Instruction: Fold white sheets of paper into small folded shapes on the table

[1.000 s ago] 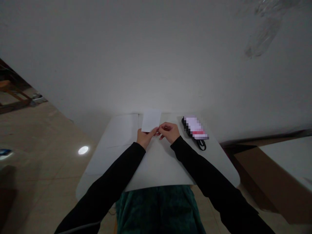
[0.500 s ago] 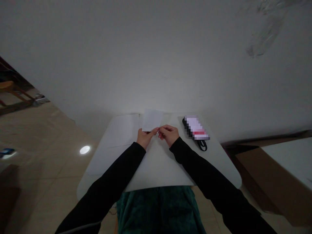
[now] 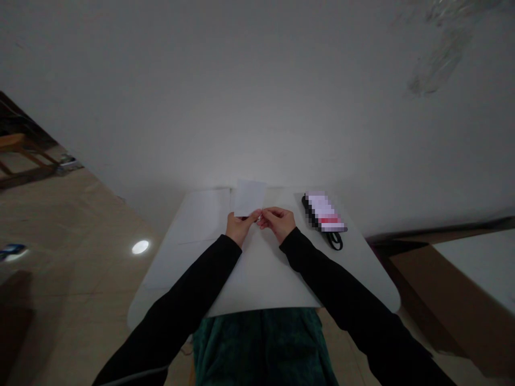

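Note:
My left hand [image 3: 240, 228] and my right hand [image 3: 277, 222] meet low over a white table [image 3: 261, 279]. Between them a small white paper card [image 3: 249, 198] stands up, held by its lower edge. The fingertips of both hands pinch it near the lower right corner, and my left hand also covers part of the bottom edge. Black sleeves cover both arms. To the right of my right hand lies a flat packet with a blurred pink-and-white label [image 3: 324, 213], with a black cord [image 3: 335, 241] at its near end.
A large white sheet [image 3: 203, 215] lies on the table's far left. Green fabric over my lap [image 3: 261, 348] lies below the near table edge. Brown cardboard [image 3: 426, 284] stands right of the table, and a tiled floor [image 3: 80, 241] spreads left, with a wooden chair [image 3: 16, 147] beyond.
The card has turned slightly, with its top edge more level. My hands keep their hold, and the whole view has drifted a little.

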